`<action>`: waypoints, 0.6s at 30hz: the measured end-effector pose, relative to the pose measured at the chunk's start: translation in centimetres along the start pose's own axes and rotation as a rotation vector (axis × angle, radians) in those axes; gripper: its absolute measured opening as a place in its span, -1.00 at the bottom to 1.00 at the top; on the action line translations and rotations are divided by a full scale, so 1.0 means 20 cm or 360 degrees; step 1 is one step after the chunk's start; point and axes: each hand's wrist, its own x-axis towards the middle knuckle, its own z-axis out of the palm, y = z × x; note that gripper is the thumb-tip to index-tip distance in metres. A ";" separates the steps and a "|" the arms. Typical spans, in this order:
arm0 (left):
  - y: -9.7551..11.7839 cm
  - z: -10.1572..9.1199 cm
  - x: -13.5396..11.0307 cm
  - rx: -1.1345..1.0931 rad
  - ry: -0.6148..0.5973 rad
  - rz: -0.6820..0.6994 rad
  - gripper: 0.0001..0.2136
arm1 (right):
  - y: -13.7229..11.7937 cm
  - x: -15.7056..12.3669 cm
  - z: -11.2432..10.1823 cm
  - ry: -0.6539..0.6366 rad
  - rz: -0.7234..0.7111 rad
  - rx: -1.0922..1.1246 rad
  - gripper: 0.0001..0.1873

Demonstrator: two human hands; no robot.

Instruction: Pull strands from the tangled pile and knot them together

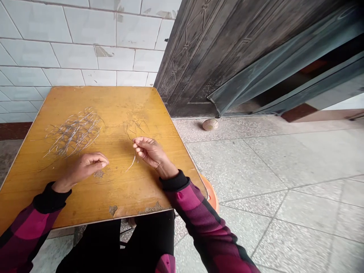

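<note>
The right hand (150, 152) pinches a thin pale strand (131, 163); the left hand (82, 168) lies loosely curled, apparently empty, near a tangled strand pile (73, 132).

This spot is looking like the covered entrance of a home: a dark embossed metal door (199, 57) is standing open beside a wall of white glazed tiles (85, 38), several of them chipping, while speckled terrazzo floor tiles (270, 170) are running out past the threshold. A worn wooden bench (136, 98) with a flaking yellow top is standing close to the wall.
</note>
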 end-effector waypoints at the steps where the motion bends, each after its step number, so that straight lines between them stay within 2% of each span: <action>1: 0.01 0.02 0.00 0.0012 0.0055 0.0029 -0.81 | 0.02 0.00 0.02 -0.0017 0.0044 -0.0003 -0.88; 3: 0.04 0.07 -0.01 0.0043 0.0112 0.0034 -0.80 | 0.08 0.01 0.05 -0.0025 0.0101 -0.0004 -0.89; 6: 0.07 0.16 -0.04 0.0059 0.0085 -0.0062 -0.81 | 0.14 0.01 0.10 -0.0010 0.0123 0.0018 -0.90; 9: 0.08 0.22 -0.06 0.0039 0.0156 -0.0114 -0.83 | 0.17 0.01 0.11 -0.0024 0.0109 0.0045 -0.89; 14: 0.10 0.19 -0.06 -0.0233 0.0332 -0.0157 -0.88 | 0.14 0.01 0.08 -0.0050 -0.0003 0.0125 -0.87; 18: 0.10 0.14 -0.06 -0.0870 0.0388 -0.0336 -0.86 | 0.11 0.02 0.07 -0.0009 -0.0106 0.0264 -0.86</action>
